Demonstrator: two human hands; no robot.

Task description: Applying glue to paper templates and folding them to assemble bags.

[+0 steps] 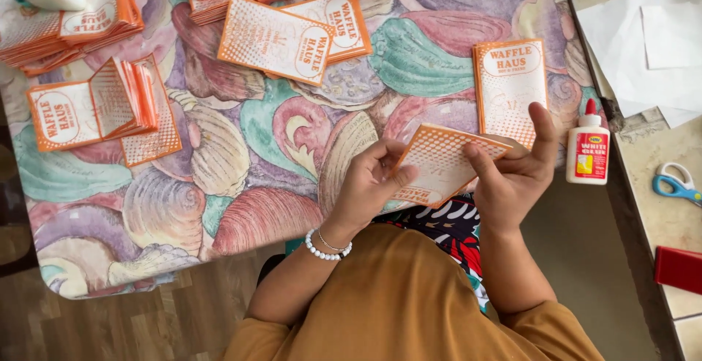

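Note:
My left hand (369, 182) and my right hand (515, 167) both grip one orange-and-white paper bag (439, 160) above the near edge of the table, tilted, with its dotted side up. The left fingers pinch its left edge and the right fingers press its right end. Just beyond it lies a small stack of the same flat bags (510, 83). A white glue bottle with a red cap (588, 145) stands upright to the right of my right hand.
A shell-patterned cloth (241, 163) covers the table. More bags lie in stacks at the far left (69, 21), at the left (99, 108) and across the far centre (281, 39). White paper sheets (651, 39), blue-handled scissors (676, 185) and a red object (678, 268) sit on the surface to the right.

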